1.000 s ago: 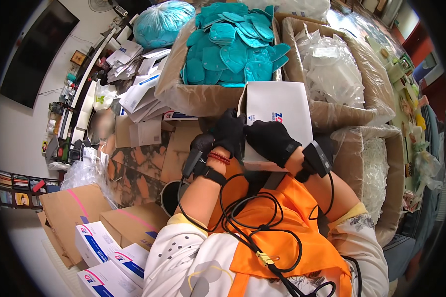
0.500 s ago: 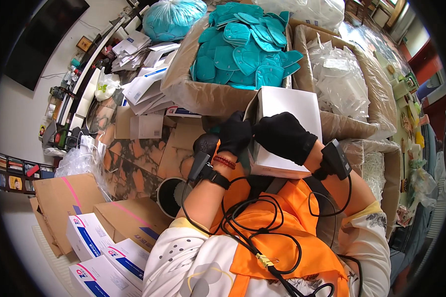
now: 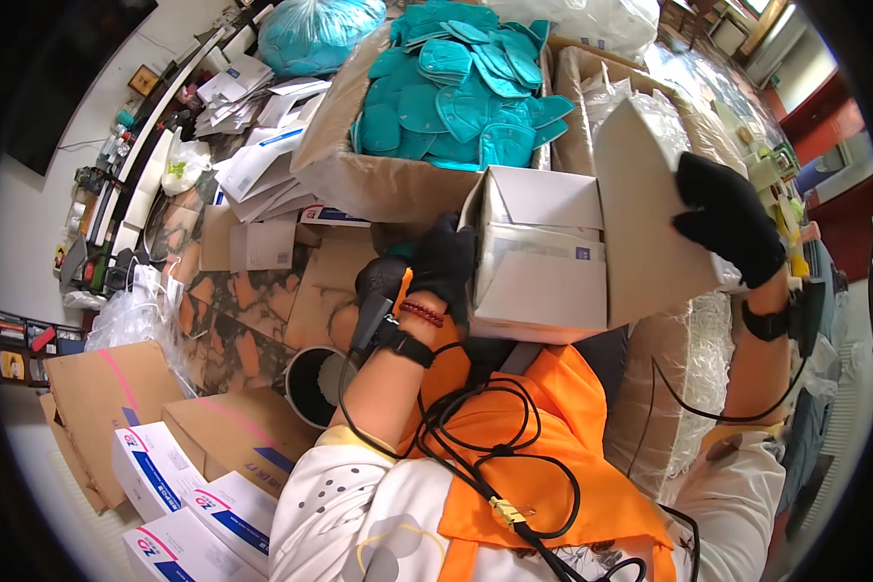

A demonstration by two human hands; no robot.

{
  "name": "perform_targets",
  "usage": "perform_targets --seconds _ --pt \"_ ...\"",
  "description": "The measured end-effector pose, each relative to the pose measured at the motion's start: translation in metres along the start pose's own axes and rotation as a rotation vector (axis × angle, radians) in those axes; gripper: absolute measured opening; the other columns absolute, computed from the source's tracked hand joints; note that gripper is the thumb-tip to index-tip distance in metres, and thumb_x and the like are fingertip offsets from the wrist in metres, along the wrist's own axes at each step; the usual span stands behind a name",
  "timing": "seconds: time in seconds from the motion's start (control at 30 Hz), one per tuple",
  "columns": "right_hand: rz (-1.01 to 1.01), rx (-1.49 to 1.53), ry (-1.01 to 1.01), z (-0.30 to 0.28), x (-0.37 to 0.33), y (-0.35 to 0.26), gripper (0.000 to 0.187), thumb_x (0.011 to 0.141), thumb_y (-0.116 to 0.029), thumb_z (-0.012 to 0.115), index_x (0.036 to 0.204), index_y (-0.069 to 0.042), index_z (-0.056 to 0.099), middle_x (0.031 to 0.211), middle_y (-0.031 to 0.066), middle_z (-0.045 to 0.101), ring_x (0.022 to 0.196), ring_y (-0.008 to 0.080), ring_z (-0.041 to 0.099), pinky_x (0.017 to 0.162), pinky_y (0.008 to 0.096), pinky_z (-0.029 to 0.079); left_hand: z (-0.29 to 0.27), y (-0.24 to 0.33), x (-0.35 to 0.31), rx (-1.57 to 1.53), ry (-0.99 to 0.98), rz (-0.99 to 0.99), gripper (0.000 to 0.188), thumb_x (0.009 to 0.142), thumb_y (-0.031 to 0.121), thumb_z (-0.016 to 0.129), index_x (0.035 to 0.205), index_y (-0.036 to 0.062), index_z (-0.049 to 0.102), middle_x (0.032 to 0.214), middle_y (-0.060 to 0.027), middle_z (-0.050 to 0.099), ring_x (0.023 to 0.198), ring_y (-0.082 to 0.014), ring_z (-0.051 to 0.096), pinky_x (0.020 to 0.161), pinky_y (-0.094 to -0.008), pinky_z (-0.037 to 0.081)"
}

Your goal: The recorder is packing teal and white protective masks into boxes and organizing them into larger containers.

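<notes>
A white cardboard box point(image 3: 543, 288) stands in front of me, its wide lid flap point(image 3: 640, 209) swung out to the right. Two smaller flaps are folded partly inward, and between them pale plastic packets point(image 3: 553, 240) show inside. My left hand point(image 3: 444, 260), in a black glove, is closed on the box's left side; some fingertips are hidden. At the raised lid's outer edge is my right hand point(image 3: 732, 215), also black-gloved, with thumb and fingers spread apart against the board.
Beyond the box, a lined carton point(image 3: 398, 189) holds a heap of teal pads point(image 3: 461, 97). A lined carton point(image 3: 577, 73) of clear packets stands to its right. Printed white boxes point(image 3: 160, 466) and brown cartons point(image 3: 107, 398) lie at lower left, near a dark bucket point(image 3: 310, 388). Black cables point(image 3: 495, 427) hang over my apron.
The box's lid, closed before, now stands swung over to the right, exposing the packets. My right hand has moved right with it, while my left hand stays at the box's left side.
</notes>
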State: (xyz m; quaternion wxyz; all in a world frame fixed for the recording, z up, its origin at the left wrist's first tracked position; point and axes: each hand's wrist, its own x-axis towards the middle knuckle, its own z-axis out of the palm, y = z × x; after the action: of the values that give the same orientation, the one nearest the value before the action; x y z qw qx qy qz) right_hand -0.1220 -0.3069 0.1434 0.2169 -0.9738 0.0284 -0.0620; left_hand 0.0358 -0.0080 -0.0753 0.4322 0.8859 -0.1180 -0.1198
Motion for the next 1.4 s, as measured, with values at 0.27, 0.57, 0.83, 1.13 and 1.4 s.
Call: perform_targets --seconds 0.27,0.57,0.83,1.13,1.4 --pt "-0.093 -0.561 0.085 0.114 -0.062 0.064 0.071 0.075 0.008 0.051 0.144 -0.007 0.048 0.143 0.0204 0.05 0.133 0.0387 0.046 0.109 0.0443 0.041 0.007 0.0 -0.002 0.021 -0.003 0.15 0.037 0.091 0.022 0.059 0.119 -0.0011 0.064 0.113 -0.0266 0.067 0.106 -0.0421 0.064 0.092 -0.0451 0.049" --pt "0.421 0.203 0.082 0.21 -0.024 0.048 0.087 0.091 -0.058 0.056 0.143 0.008 0.036 0.114 0.0335 0.064 0.106 0.0453 0.064 0.092 0.0489 0.05 0.021 -0.008 0.016 0.085 0.017 0.277 0.039 0.09 0.02 0.059 0.126 0.004 0.056 0.108 -0.0247 0.068 0.103 -0.0433 0.065 0.087 -0.0475 0.05" --pt "0.443 0.057 -0.007 0.215 0.004 0.086 0.032 0.093 -0.028 0.05 0.104 0.0 0.061 0.096 0.0273 0.069 0.092 0.0456 0.066 0.084 0.0512 0.051 0.006 0.032 0.066 -0.096 -0.175 0.599 0.061 0.078 -0.001 0.054 0.139 0.0073 0.048 0.134 -0.0169 0.056 0.126 -0.031 0.055 0.103 -0.0389 0.046" --pt "0.084 0.331 0.128 0.205 0.039 0.097 0.052 0.086 -0.015 0.062 0.135 -0.002 0.052 0.136 0.0223 0.055 0.131 0.0356 0.047 0.109 0.0369 0.04 -0.008 0.039 0.118 -0.334 -0.654 0.443 0.069 0.082 0.005 0.058 0.148 0.005 0.042 0.147 -0.01 0.049 0.138 -0.0224 0.043 0.109 -0.0348 0.037" --pt "-0.013 0.34 0.115 0.22 0.029 0.122 0.053 0.091 -0.021 0.061 0.139 -0.002 0.049 0.135 0.0188 0.058 0.128 0.0327 0.054 0.109 0.0358 0.04 0.009 0.017 0.128 -0.537 -0.793 0.244 0.06 0.09 0.016 0.055 0.147 0.0026 0.043 0.143 -0.0112 0.052 0.134 -0.0233 0.045 0.113 -0.0348 0.034"
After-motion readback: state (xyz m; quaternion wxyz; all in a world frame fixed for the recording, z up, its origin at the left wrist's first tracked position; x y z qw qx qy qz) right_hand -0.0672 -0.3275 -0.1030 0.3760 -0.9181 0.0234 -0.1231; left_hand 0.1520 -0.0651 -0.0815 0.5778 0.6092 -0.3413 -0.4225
